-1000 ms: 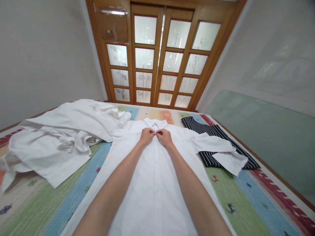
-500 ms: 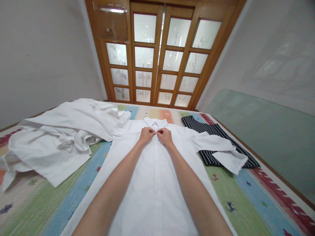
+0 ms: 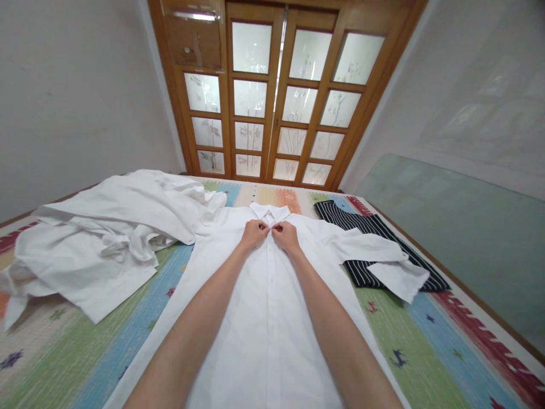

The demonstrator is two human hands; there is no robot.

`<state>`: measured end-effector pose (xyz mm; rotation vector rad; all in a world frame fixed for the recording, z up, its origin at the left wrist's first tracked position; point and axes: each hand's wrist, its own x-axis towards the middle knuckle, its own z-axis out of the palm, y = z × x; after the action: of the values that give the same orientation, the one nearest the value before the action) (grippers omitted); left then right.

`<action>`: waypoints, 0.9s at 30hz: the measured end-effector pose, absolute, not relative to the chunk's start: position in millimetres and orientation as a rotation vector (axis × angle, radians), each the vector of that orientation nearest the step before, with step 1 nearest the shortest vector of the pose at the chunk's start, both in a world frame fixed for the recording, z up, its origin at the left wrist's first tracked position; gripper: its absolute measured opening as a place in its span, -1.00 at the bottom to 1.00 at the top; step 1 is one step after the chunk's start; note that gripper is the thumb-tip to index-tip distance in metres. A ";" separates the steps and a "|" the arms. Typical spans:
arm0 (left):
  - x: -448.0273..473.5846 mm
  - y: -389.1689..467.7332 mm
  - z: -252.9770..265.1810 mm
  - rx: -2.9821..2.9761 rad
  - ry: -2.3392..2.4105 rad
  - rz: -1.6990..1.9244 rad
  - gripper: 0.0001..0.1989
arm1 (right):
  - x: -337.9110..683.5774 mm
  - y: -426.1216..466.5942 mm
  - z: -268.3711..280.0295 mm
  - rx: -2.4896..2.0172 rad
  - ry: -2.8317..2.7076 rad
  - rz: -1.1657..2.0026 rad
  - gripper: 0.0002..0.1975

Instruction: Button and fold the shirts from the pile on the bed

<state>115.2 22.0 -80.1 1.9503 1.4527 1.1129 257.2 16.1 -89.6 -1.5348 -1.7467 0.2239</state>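
A white long-sleeved shirt (image 3: 251, 318) lies spread out, front up, with its collar (image 3: 269, 212) at the far end. Just below the collar, my left hand (image 3: 254, 233) pinches the front placket from the left. My right hand (image 3: 286, 236) pinches the same placket from the right, fingertips close to those of the left. Whatever small part of the shirt sits between the fingertips, such as a button, is hidden. The shirt's right-side sleeve (image 3: 370, 247) stretches out over a folded black garment with white stripes (image 3: 361, 275).
A rumpled heap of white cloth (image 3: 114, 221) lies at the left, touching the shirt's shoulder. Underneath is a colourful striped cover (image 3: 409, 352). A pale green panel (image 3: 451, 227) stands along the right edge. Wooden glazed doors (image 3: 272, 113) close off the far end.
Hardly anything differs. Both hands stay at the placket below the collar, with only a very slight shift of the fingers.
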 end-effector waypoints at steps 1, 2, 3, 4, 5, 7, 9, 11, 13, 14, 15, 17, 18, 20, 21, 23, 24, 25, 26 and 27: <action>115.3 22.2 -80.2 1.950 1.449 1.114 -0.89 | 257.2 16.4 -89.9 -1.535 -1.744 0.227 -0.85; 115.4 22.5 -80.1 1.949 1.444 1.114 -0.90 | 257.2 16.6 -90.2 -1.536 -1.742 0.230 -0.85; 115.5 22.7 -80.0 1.947 1.439 1.116 -0.90 | 257.1 16.8 -90.5 -1.538 -1.739 0.234 -0.85; 115.6 22.9 -79.9 1.944 1.436 1.118 -0.91 | 257.0 16.9 -90.6 -1.540 -1.738 0.237 -0.85; 115.7 23.0 -79.7 1.940 1.433 1.119 -0.91 | 257.0 17.0 -90.7 -1.543 -1.737 0.240 -0.85; 115.8 22.9 -79.5 1.934 1.429 1.120 -0.91 | 256.7 17.1 -90.7 -1.552 -1.733 0.244 -0.86; 115.6 22.7 -79.5 1.932 1.428 1.123 -0.92 | 256.7 17.1 -90.7 -1.560 -1.730 0.248 -0.89; 115.5 22.5 -79.9 1.932 1.428 1.129 -0.92 | 256.9 17.1 -90.9 -1.558 -1.735 0.255 -0.91; 115.6 22.4 -80.6 1.932 1.430 1.128 -0.91 | 257.3 17.3 -91.5 -1.543 -1.752 0.263 -0.92; 115.8 22.4 -81.1 1.931 1.434 1.122 -0.91 | 257.5 17.5 -92.0 -1.534 -1.764 0.261 -0.92; 116.1 22.5 -81.5 1.930 1.443 1.114 -0.90 | 257.6 17.8 -92.4 -1.526 -1.777 0.255 -0.92; 117.3 22.7 -82.3 1.941 1.475 1.103 -0.89 | 257.4 18.2 -93.3 -1.515 -1.802 0.228 -0.92; 117.9 23.0 -82.5 1.953 1.501 1.106 -0.89 | 257.2 18.4 -93.6 -1.514 -1.811 0.210 -0.92; 119.2 23.8 -82.9 1.986 1.560 1.126 -0.88 | 256.5 18.5 -94.1 -1.512 -1.825 0.180 -0.91; 119.6 24.3 -83.1 2.004 1.585 1.138 -0.88 | 256.1 18.5 -94.2 -1.512 -1.828 0.171 -0.90; 120.1 25.3 -83.6 2.039 1.606 1.157 -0.87 | 255.4 18.4 -94.2 -1.509 -1.832 0.163 -0.90; 120.1 25.8 -84.0 2.054 1.604 1.163 -0.87 | 255.1 18.3 -94.2 -1.509 -1.833 0.161 -0.90; 120.0 26.2 -84.6 2.066 1.604 1.168 -0.87 | 255.0 18.3 -94.1 -1.510 -1.833 0.160 -0.90; 119.9 26.6 -85.2 2.073 1.608 1.173 -0.87 | 254.9 18.4 -94.1 -1.513 -1.832 0.157 -0.89; 119.9 27.0 -85.8 2.075 1.617 1.177 -0.87 | 254.9 18.4 -94.0 -1.516 -1.832 0.154 -0.89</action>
<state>119.9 27.0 -85.8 2.0754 1.6172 1.1773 254.9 18.4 -94.0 -1.5159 -1.8320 0.1544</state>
